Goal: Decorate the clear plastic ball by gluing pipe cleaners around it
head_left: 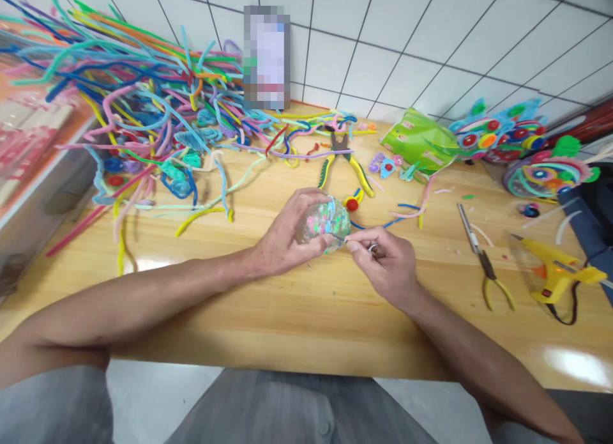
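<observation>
At the centre of the frame, your left hand [278,241] curls around a clear, glossy, rounded object flecked with pink, green and blue [338,219]; your right hand [393,265] pinches a thin, dark tool [340,238] against its near side. Fuzzy, multicoloured pipe cleaners [143,80] tangle at upper left; a smooth yellow plastic glue gun [550,268] lies on the pale, grained wooden tabletop [287,316] at right.

Pink-and-green-speckled ball [316,222], yellow glue gun [555,268]

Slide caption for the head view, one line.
Left hand holds a clear, colour-speckled round object while right hand holds a thin dark tool at it above a wooden table.
</observation>
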A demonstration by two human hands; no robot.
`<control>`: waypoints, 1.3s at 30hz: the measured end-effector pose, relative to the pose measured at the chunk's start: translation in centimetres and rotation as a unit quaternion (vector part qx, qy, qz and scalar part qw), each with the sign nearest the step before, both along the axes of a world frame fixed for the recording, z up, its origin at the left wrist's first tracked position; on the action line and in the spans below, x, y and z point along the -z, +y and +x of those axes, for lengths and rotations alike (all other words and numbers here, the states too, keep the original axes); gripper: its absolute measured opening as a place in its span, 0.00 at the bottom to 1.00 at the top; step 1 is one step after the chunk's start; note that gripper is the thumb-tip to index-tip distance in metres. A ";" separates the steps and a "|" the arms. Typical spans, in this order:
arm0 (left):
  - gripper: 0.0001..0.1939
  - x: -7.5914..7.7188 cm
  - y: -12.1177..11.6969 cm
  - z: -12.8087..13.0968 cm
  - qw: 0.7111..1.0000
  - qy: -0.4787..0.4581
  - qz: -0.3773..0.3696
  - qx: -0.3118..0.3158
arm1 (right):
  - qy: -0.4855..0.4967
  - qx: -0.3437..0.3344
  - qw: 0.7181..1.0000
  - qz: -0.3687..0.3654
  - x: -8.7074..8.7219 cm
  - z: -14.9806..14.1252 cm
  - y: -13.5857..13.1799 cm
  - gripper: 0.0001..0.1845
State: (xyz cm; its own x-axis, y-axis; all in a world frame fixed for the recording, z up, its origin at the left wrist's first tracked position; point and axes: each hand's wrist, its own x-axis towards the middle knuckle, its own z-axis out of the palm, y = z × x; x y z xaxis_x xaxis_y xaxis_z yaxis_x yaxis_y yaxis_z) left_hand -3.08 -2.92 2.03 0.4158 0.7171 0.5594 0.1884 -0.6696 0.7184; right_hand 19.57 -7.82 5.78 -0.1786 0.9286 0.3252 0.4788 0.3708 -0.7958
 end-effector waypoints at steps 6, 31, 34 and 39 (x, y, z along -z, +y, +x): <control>0.27 0.3 0.1 0.1 1.000 -0.015 0.002 -0.001 | 0.079 -0.006 0.992 -0.099 0.2 -0.1 0.2 0.05; 0.25 0.2 -0.3 -0.1 0.998 -0.005 -0.053 -0.022 | 0.019 0.154 0.978 -0.141 -0.8 11.4 1.8 0.15; 0.26 0.0 -0.3 -0.1 0.999 -0.004 -0.050 -0.021 | -0.038 0.268 0.958 -0.094 0.1 17.0 3.0 0.16; 0.26 0.1 -0.3 0.0 0.999 0.005 -0.042 -0.022 | -0.226 0.358 0.901 -0.092 1.8 22.6 4.7 0.16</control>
